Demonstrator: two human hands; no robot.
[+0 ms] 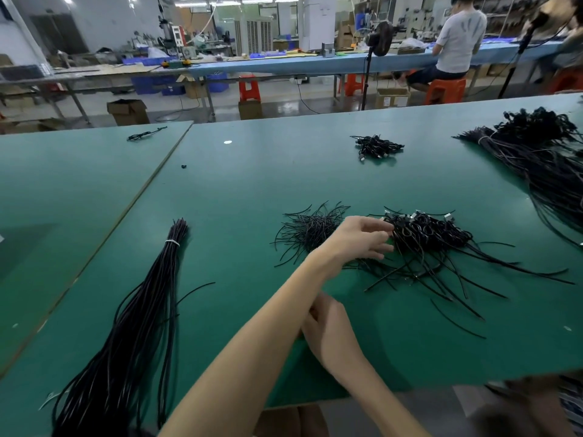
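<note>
A heap of coiled black cables with silver plugs lies on the green table, loose cable ends trailing toward me. My left hand reaches across to its left edge, fingers straight and spread, fingertips at the coils. Just left of that hand sits a small pile of short black wire ties. My right hand lies low on the table under my left forearm, which hides its fingertips. I cannot tell whether it holds anything.
A long bundle of black cables bound by a white tie stretches along the left. A small cable heap lies farther back, a big cable bundle at the right edge, and one cable at the far left. A person sits at a distant bench.
</note>
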